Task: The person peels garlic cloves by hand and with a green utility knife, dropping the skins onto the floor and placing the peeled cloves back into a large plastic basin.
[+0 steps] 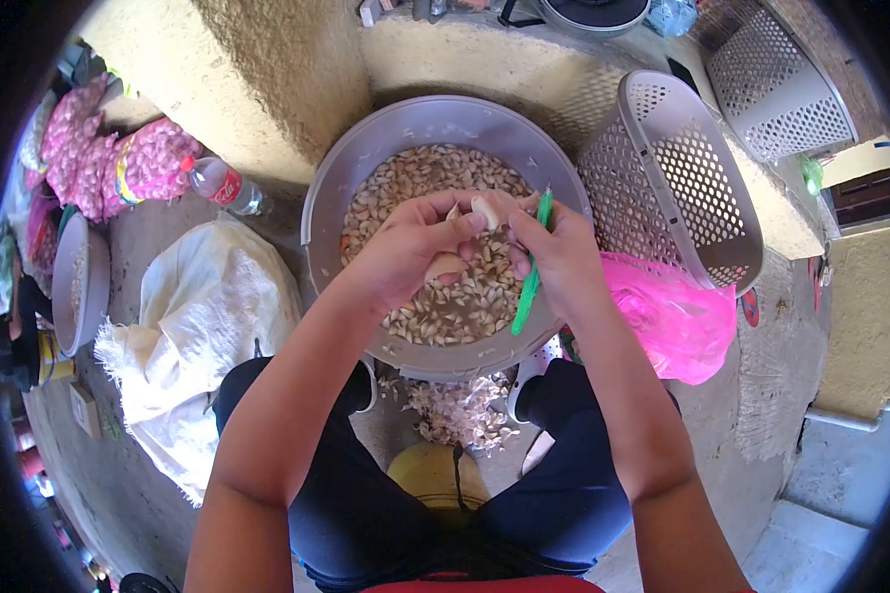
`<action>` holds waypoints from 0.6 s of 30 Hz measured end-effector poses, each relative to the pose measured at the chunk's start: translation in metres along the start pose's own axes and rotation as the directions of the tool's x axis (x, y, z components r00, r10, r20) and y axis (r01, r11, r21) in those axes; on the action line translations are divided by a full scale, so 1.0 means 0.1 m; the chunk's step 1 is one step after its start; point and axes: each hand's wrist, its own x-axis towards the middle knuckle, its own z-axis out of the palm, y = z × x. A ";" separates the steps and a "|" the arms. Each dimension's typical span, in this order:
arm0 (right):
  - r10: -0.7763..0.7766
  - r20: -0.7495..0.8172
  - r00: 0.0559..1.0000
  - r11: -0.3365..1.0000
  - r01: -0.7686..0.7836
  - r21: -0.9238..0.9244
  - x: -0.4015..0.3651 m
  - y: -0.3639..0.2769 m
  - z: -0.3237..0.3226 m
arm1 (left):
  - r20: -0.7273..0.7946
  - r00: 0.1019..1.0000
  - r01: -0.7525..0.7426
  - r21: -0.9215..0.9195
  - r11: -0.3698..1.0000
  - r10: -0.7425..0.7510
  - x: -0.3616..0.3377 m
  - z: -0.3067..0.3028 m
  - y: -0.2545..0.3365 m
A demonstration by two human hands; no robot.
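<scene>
Above a wide grey basin (328, 188) of garlic cloves in water, both hands meet near its middle. My left hand (415, 242) is closed round pale garlic cloves (446, 265), with another clove (485, 211) between the two hands at the fingertips. My right hand (561, 247) is closed on a green-handled knife (530, 296), whose handle points down toward me; its short blade tip shows above the fingers. Garlic skins (460, 410) lie in a heap on the floor below the basin, between the feet.
A grey perforated basket (653, 188) and pink plastic bag (672, 316) stand right of the basin. At left are a white sack (203, 306), a cola bottle (224, 185), pink net bags (119, 163) and another basin (89, 287).
</scene>
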 end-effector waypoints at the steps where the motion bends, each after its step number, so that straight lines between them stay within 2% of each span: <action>1: -0.029 0.002 1.000 0.997 0.029 -0.067 0.01 0.01 -0.02 | -0.017 1.000 -0.003 -0.017 1.000 0.003 0.00 0.01 0.00; 4: -0.082 0.002 0.997 0.979 0.081 -0.186 0.01 0.03 -0.03 | -0.030 0.998 0.053 -0.062 0.997 -0.055 0.01 0.01 0.02; 8: -0.126 0.006 0.992 0.964 0.124 -0.237 0.00 0.02 -0.02 | -0.032 0.999 0.036 0.031 0.999 -0.035 -0.01 0.01 0.00; 11: -0.139 -0.079 0.987 0.958 0.114 -0.264 0.04 0.09 -0.04 | 0.011 1.000 0.019 0.038 0.999 -0.020 -0.01 -0.02 0.01; 14: -0.113 -0.181 0.977 0.974 0.073 -0.216 0.09 0.11 -0.10 | 0.002 0.999 0.033 0.068 0.997 -0.033 -0.03 -0.03 0.03; 17: -0.028 -0.219 0.975 0.988 -0.006 -0.155 0.09 0.08 -0.17 | -0.029 0.999 0.033 0.085 0.996 -0.031 -0.07 -0.04 0.10; 18: 0.003 -0.162 0.987 0.974 -0.040 -0.224 0.08 0.08 -0.20 | -0.057 0.998 0.019 0.094 0.995 -0.014 -0.07 -0.07 0.12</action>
